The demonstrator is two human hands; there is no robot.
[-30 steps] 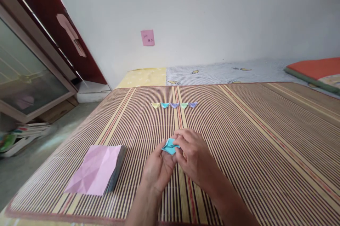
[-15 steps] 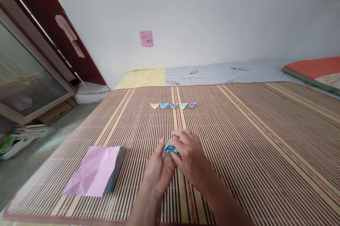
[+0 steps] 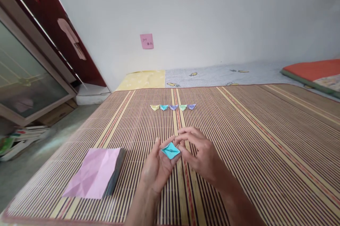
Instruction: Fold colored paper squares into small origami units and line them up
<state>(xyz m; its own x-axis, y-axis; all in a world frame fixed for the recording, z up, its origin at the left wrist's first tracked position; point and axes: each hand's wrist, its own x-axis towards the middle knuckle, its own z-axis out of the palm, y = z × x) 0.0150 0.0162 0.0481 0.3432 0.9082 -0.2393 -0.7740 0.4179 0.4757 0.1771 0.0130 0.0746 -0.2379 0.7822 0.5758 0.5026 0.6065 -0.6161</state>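
A turquoise folded paper boat (image 3: 170, 151), diamond-shaped from above with a slit along its middle, rests on the upturned palm and fingers of my left hand (image 3: 158, 169). That hand's thumb stands up beside the boat's left corner. My right hand (image 3: 203, 153) is at the boat's right corner, its fingers bent and apart; whether a fingertip touches the paper is hard to see. Beyond both hands, several small folded paper boats, among them a purple one (image 3: 173, 107), stand in a row on the striped bamboo mat (image 3: 127, 169).
Left of my hands lies a stack of paper sheets (image 3: 92, 173) with a creased pink one on top. A folded orange and green quilt (image 3: 313, 70) lies at the far right. A pink note (image 3: 147, 41) is stuck to the wall behind.
My right hand has loosened from the boat and drawn slightly right, uncovering it. The boat now shows spread wide on my left palm, where it was partly hidden by fingers.
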